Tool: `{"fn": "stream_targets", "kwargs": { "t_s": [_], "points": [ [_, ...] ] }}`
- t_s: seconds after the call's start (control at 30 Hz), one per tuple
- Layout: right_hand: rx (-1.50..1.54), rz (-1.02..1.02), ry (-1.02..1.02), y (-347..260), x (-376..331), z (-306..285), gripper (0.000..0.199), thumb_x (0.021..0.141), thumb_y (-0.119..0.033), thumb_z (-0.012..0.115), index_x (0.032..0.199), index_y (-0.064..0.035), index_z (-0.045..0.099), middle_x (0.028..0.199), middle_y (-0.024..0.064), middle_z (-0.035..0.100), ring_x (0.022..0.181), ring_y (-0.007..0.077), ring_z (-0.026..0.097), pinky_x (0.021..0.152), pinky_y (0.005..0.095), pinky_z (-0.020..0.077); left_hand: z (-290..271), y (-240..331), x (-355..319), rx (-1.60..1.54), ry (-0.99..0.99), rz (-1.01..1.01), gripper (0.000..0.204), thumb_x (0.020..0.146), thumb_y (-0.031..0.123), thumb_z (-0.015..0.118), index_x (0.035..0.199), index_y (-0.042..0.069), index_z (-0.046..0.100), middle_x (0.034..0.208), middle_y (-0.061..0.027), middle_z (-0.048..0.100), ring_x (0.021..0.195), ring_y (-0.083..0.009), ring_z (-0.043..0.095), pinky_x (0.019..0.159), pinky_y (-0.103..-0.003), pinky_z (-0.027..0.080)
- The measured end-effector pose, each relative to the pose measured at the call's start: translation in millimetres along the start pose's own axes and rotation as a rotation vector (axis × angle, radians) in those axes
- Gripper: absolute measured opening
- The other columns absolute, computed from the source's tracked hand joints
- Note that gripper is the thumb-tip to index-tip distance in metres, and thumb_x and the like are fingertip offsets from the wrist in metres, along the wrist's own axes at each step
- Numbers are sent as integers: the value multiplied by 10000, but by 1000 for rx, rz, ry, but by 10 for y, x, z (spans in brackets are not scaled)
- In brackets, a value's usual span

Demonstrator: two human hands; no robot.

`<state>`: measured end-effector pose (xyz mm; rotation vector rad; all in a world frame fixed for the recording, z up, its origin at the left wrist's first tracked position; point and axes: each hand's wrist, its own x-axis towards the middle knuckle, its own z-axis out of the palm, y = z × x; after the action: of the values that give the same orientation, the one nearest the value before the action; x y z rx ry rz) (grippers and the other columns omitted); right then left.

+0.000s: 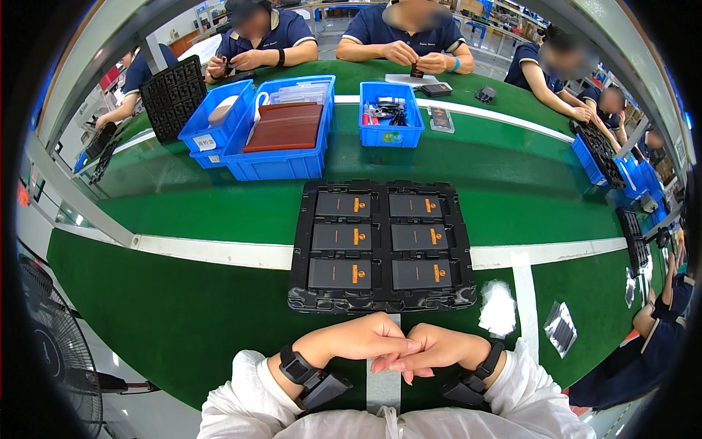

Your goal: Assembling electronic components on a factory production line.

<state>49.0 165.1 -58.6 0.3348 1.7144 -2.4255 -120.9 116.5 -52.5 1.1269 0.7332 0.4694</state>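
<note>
At the table's near edge my left hand (374, 337) and my right hand (436, 346) rest against each other, fingertips overlapping. The left fingers are folded in and partly hidden behind the right hand; no object shows in them. My right hand's fingers are loosely stretched and slightly apart, with nothing held. Just beyond both hands lies a black plastic tray (382, 274). Several flat dark boxes with orange marks, such as the near-left box (329, 274), sit in its two columns of compartments. Neither hand touches the tray.
Right of the tray lie a pile of clear plastic bags (498, 308) and a silvery packet (561, 329). Farther off stand a large blue bin (281, 162) with a brown stack and a small blue bin (391, 135). Co-workers sit across the green table (183, 311). A fan (58, 344) stands left.
</note>
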Motion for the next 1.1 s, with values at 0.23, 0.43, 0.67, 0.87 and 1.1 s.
{"fn": "stream_targets", "kwargs": {
  "t_s": [0.23, 0.43, 0.67, 0.87, 1.1],
  "points": [
    [-1, 45, 22, -79, -4, 30, 255, 832, -185, 495, 719, 14, 609, 683, 45, 611, 380, 18, 404, 446, 163, 359, -3, -13, 3, 2, -1, -12, 412, 845, 299, 465, 579, 4, 573, 477, -36, 512, 422, -67, 487, 407, -190, 378],
    [11, 7, 10, -36, 5, 17, 253, 832, -182, 496, 724, 18, 608, 699, 46, 613, 378, 19, 395, 459, 163, 363, -5, -14, 0, 5, 1, -1, 410, 845, 294, 465, 582, 0, 575, 468, -29, 507, 421, -60, 481, 408, -186, 376],
    [18, 13, 23, -58, 0, 29, 252, 829, -186, 501, 721, 14, 611, 615, 38, 590, 380, 20, 391, 474, 173, 376, -4, -15, 3, 4, -2, 1, 412, 847, 293, 460, 583, -2, 575, 467, -29, 508, 424, -60, 484, 406, -186, 372],
    [7, -4, 10, -6, 1, 6, 233, 827, -191, 503, 788, 8, 617, 591, 31, 580, 382, 21, 396, 468, 175, 373, -5, -21, 7, -6, -8, -13, 410, 848, 294, 459, 587, -1, 575, 479, -32, 513, 425, -62, 485, 408, -187, 373],
    [10, 11, 0, -36, 1, 14, 234, 829, -185, 503, 934, 4, 594, 606, 25, 583, 386, 20, 407, 419, 165, 339, -7, -18, 3, 4, -7, 0, 407, 848, 292, 460, 591, 0, 578, 484, -29, 512, 430, -61, 487, 407, -188, 375]
  ]
}}
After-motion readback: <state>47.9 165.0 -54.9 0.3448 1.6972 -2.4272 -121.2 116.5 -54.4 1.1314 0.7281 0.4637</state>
